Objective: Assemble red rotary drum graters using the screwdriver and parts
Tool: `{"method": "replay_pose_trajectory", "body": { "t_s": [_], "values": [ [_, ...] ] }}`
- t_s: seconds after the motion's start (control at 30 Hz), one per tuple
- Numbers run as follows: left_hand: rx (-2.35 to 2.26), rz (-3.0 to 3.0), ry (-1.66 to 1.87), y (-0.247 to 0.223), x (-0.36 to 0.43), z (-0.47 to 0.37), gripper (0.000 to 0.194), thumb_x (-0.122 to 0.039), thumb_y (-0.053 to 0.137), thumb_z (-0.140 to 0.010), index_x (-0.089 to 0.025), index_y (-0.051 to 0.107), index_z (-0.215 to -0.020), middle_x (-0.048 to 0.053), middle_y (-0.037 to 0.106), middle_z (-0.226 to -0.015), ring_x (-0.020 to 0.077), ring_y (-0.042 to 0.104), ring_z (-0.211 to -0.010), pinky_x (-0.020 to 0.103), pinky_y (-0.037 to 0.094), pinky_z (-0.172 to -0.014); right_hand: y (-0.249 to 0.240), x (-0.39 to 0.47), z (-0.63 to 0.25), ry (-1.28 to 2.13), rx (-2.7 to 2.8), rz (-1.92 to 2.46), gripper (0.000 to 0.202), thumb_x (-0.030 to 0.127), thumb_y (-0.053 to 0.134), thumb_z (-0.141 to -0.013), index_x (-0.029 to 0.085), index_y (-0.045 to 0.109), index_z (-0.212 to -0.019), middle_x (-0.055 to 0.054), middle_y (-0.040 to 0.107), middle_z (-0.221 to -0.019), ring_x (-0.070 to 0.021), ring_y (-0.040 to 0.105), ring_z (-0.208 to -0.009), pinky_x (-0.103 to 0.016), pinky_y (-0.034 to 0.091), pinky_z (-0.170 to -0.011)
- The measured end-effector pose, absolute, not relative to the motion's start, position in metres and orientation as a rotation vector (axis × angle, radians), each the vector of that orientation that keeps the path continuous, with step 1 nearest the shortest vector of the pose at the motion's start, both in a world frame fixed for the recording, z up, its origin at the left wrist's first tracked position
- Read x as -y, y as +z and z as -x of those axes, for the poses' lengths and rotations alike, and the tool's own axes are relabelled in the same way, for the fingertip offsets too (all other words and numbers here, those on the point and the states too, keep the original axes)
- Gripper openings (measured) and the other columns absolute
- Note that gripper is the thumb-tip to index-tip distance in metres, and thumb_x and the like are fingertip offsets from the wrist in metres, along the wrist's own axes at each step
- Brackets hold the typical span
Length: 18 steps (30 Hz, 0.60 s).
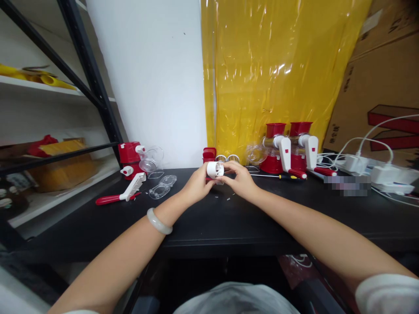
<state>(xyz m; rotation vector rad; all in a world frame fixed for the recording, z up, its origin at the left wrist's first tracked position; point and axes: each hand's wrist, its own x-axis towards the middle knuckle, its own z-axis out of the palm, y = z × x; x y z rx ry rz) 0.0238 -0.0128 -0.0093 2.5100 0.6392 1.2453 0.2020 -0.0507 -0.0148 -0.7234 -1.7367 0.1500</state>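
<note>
A white plastic cylinder (215,170) with a notched, open end is held up over the front middle of the black table. My left hand (197,185) is closed around its left side. On the right, my right hand (241,178) grips its open end between thumb and fingers. A red plastic hopper piece (209,154) stands just behind my hands, partly hidden. Two metal-rimmed rings (233,158) lie beside it. Small white scraps (228,199) are scattered on the table below my hands.
Two red-and-white hand-crank rotary graters (276,148) stand at the back right, near a yellow-handled screwdriver (271,176). Chargers with white cables (381,174) lie far right. On the left are a red grater body (129,158), a red-handled crank (121,197) and clear plastic parts (163,187).
</note>
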Motion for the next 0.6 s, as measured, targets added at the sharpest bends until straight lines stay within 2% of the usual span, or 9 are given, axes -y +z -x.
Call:
{"method": "replay_pose_trajectory", "body": {
  "t_s": [0.3,0.6],
  "values": [
    [-0.622,-2.513,1.251,-0.0089,0.0109,-0.0236,0.043,-0.022,0.063,-0.080,-0.017,0.048,-0.120,0.011,0.062,-0.116,0.0243,0.061,-0.105,0.039,0.052,-0.089,-0.0118,0.0496,-0.2047,0.184,1.737,0.717,0.032,0.037,0.072,-0.075,0.022,0.069,-0.103,-0.006,0.065,-0.095,-0.0191,0.063,-0.088,-0.035,0.053,-0.079],
    [-0.609,-2.476,1.248,-0.0111,0.0116,-0.0250,0.046,-0.022,0.064,-0.079,-0.017,0.048,-0.122,0.011,0.061,-0.116,0.0232,0.062,-0.102,0.034,0.056,-0.079,-0.0095,0.0503,-0.2046,0.164,1.729,0.745,0.030,0.038,0.074,-0.073,0.022,0.072,-0.098,-0.006,0.068,-0.092,-0.0193,0.063,-0.085,-0.035,0.051,-0.078]
  ]
}}
